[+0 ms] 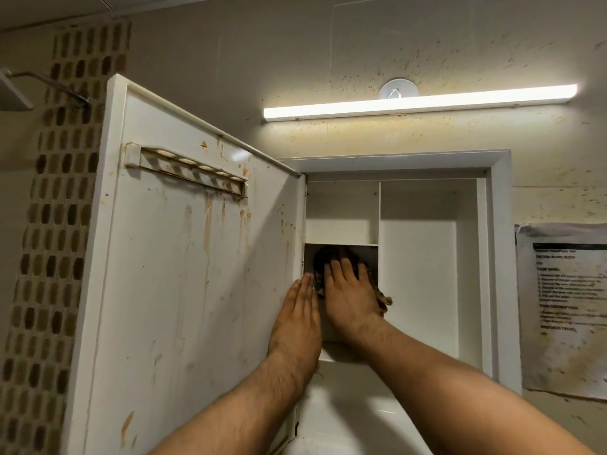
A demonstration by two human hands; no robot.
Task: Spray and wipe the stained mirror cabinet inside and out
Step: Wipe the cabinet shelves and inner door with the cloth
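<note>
The white mirror cabinet [496, 257] stands open on the wall. Its door [184, 277] swings out to the left, the inner face streaked with brown stains and carrying a small holder rail [187, 170]. My left hand [297, 323] lies flat with straight fingers against the door's hinge edge. My right hand [349, 293] reaches into the lower left compartment and presses a dark, dirty cloth [328, 261] against its back wall, fingers spread over it. A corner of the cloth hangs out at the right of the hand.
A lit tube lamp [417, 103] hangs above the cabinet, under a round wall hook [398, 90]. The wall is speckled with brown spots. A printed paper sheet [565, 307] is stuck to the wall at right. Mosaic tiles [56, 224] run down the left.
</note>
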